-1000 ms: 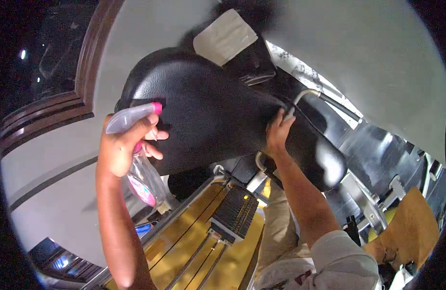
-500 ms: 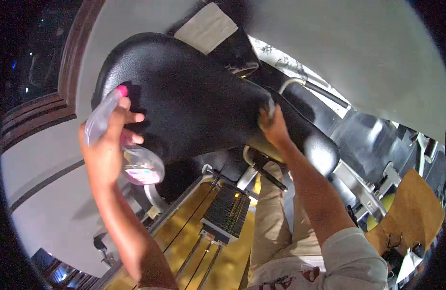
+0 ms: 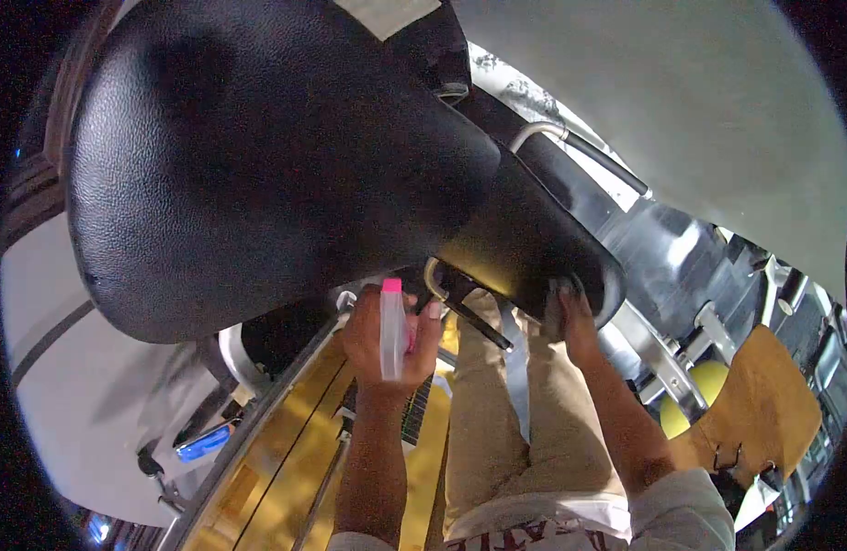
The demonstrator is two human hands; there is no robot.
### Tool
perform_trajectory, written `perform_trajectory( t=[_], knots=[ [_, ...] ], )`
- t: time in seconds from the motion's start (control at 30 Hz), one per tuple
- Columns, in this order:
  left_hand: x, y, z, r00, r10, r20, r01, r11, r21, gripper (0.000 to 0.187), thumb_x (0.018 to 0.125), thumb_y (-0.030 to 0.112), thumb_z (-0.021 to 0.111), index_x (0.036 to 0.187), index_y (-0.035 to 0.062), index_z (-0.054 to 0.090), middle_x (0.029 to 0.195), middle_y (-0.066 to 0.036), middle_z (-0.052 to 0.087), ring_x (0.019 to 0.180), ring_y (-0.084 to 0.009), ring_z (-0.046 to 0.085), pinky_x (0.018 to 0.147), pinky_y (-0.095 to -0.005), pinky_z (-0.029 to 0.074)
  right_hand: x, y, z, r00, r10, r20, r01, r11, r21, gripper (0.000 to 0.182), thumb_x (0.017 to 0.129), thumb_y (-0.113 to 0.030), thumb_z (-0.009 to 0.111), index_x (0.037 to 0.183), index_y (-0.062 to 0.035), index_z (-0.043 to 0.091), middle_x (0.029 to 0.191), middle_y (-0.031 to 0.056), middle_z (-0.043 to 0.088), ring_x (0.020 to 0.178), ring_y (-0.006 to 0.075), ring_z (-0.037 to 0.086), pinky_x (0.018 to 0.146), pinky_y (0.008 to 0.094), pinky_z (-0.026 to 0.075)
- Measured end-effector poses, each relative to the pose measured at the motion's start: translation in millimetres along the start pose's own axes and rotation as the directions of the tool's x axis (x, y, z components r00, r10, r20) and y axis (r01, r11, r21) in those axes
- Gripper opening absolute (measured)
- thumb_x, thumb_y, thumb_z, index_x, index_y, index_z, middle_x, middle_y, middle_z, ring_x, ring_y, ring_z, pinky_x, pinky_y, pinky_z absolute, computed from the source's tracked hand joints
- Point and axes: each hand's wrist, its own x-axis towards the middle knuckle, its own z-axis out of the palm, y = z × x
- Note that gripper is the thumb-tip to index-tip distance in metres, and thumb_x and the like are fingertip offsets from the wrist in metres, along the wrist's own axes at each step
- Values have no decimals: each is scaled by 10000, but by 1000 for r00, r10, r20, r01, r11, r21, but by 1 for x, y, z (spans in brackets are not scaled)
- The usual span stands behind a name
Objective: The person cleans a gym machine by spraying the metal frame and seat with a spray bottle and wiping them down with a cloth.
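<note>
My left hand is closed round a clear spray bottle with a pink nozzle, just below the edge of a large black padded seat. At the narrow right end of the black padding, my right hand rests against the surface. Its fingers are partly in shadow, and a dark, blurred thing that I cannot make out is beneath them. A metal bar with a black grip hangs between my two hands.
A second handle juts out behind the padding. Below are yellow wooden boards with metal rods. To the right are a metal frame, a yellow ball and a brown panel. A beige cloth lies at the top.
My left hand has moved right and down with the spray bottle, away from the wide part of the seat. My right hand has slid down to the padding's right end. The view has shifted.
</note>
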Motion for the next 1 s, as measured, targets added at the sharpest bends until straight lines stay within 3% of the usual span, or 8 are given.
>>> perform_trajectory(
  t=[0.13,0.27,0.37,0.5,0.53,0.7,0.9,1.0],
  knots=[
    [-21,-11,-2,993,-119,26,119,993,1,216,807,241,701,809,58,588,682,-110,570,605,-325,576,548,-421,445,6,-65,75,893,-436,113,449,881,-147,513,1019,-178,500,1479,-63,303,1324,97,515,1211,171,476,1032,308,372],
    [-40,-23,-7,971,-221,87,218,975,52,203,816,234,701,839,63,594,706,-103,579,627,-308,604,560,-417,475,26,-140,164,138,-951,275,847,-31,-530,383,989,-89,501,1339,4,377,1188,137,495,1111,215,505,987,335,405],
    [-53,-23,-7,963,-254,92,253,967,17,192,821,237,696,850,67,610,724,-110,595,646,-325,619,576,-417,493,90,-88,198,369,-929,-5,917,365,-158,477,946,-3,425,1397,1,271,1211,174,474,1115,284,501,968,372,402],
    [-78,-32,2,944,-251,216,253,967,18,167,807,190,707,869,65,615,784,-145,628,712,-372,647,617,-421,526,136,-39,178,605,-719,-342,581,692,-428,481,1007,-174,409,1430,-52,218,1099,140,545,988,266,564,928,364,437],
    [-75,-20,0,915,-338,220,357,933,-50,168,791,151,701,898,63,606,813,-162,635,732,-375,653,636,-427,532,146,-33,161,837,-440,-326,449,892,-50,513,1004,-199,444,1444,-68,216,1132,135,549,1006,259,565,921,369,445],
    [-90,-29,4,886,-339,318,388,916,-106,149,794,145,689,873,57,598,799,-162,632,710,-377,648,623,-423,522,132,-44,163,954,-213,-211,283,872,399,356,1019,-287,493,1280,-68,391,1045,44,549,912,179,549,854,323,454],
    [-101,-39,4,871,-426,246,462,879,-117,157,831,200,669,825,54,613,716,-158,625,666,-374,637,572,-427,498,22,-166,236,371,-924,-96,928,372,9,307,1011,-145,518,1275,-11,436,1108,88,559,1023,153,531,926,326,434],
    [-107,-47,-2,875,-445,191,468,878,-98,219,878,263,627,809,55,625,692,-136,637,621,-316,647,560,-409,491,-25,-215,263,6,-999,45,983,-2,-182,476,772,-10,586,1232,10,464,1162,230,466,1091,384,467,956,457,391]
  ],
)
